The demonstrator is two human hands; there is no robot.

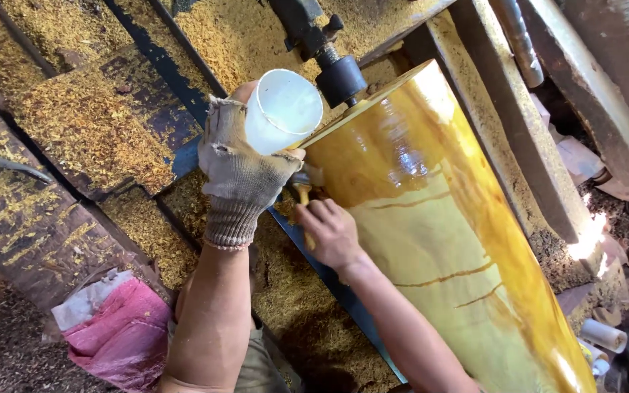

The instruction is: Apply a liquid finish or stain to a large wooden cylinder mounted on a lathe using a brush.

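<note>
Head view, looking straight down, and the big thing here is the wooden cylinder (pixel 445 233), a thick yellow log section with a wet, glossy sheen and darker brown streaks running along it. It lies slanted from the upper middle down to the lower right, its top end pinned by a black metal spindle (pixel 338 76) on the lathe. Under and around it, the lathe bed (pixel 96 124) is buried in yellow wood shavings, dark blue metal showing through in strips. Lower left, a pink sack (pixel 121 338) sits crumpled on the ground.

Now the hands. The left hand (pixel 240 171), in a worn knitted work glove with the fingertips cut away, is wrapped around a white plastic cup (pixel 282 109), tilted with its open mouth towards the camera, right at the cylinder's upper end. Just below it, the bare right hand (pixel 331 231) is clenched on the handle of a small brush (pixel 302 193), yellow-stained, its head pressed in at the edge of the cylinder's end face. How much bristle touches the wood, I can't tell; the gloved hand covers part of it.
</note>
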